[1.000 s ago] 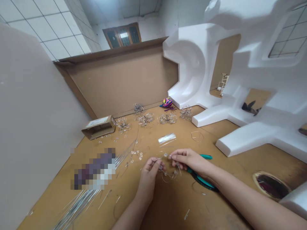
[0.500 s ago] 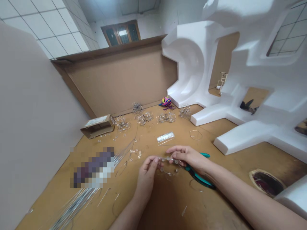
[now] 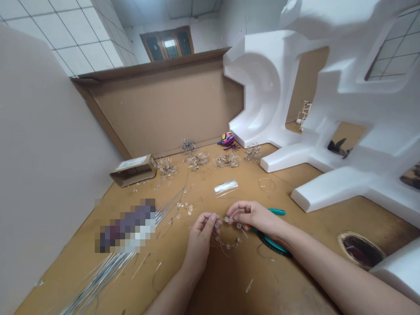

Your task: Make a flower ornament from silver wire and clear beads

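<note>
The left hand (image 3: 201, 229) pinches one beaded ring (image 3: 226, 219); the right hand (image 3: 254, 215) curls at it, grip unclear; five wire clusters (image 3: 197, 161) sit beyond it.

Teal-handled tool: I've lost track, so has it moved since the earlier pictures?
No: the teal-handled tool keeps its place relative to the white moulded piece.
</note>
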{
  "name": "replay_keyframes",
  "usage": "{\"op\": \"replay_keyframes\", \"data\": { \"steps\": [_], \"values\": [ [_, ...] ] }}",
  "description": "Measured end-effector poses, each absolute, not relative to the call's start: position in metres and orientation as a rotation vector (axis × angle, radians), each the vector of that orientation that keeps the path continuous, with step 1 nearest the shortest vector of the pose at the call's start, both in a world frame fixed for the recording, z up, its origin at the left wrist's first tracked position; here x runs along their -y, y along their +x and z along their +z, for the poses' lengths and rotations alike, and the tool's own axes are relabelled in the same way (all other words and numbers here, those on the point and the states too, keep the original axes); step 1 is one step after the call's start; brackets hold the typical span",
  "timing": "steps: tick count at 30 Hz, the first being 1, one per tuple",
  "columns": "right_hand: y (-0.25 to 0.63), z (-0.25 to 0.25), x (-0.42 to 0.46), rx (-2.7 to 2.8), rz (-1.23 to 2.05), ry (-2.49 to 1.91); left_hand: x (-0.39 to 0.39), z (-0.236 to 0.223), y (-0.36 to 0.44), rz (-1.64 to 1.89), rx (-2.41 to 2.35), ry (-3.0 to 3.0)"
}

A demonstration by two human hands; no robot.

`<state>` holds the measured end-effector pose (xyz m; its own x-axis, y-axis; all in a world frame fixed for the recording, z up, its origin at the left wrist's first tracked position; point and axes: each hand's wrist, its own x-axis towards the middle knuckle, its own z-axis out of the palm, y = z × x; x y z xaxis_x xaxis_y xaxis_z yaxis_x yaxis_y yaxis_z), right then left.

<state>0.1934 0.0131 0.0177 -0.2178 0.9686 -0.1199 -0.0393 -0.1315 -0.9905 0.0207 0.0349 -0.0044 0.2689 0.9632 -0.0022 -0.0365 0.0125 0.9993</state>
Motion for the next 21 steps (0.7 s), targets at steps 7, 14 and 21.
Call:
{"op": "replay_keyframes", "data": {
  "steps": [7, 14, 21],
  "values": [
    [0.195, 0.012, -0.017, 1.310, 1.342, -1.298, -0.041, -0.011, 0.023, 1.054, -1.003, 1.087],
    [0.193, 0.008, -0.017, 1.410, 1.215, -1.274, -0.042, -0.013, 0.022, 1.039, -1.051, 1.174],
    [0.190, 0.005, -0.017, 1.433, 1.131, -1.265, -0.040, -0.015, 0.024, 1.031, -1.040, 1.234]
  ]
}}
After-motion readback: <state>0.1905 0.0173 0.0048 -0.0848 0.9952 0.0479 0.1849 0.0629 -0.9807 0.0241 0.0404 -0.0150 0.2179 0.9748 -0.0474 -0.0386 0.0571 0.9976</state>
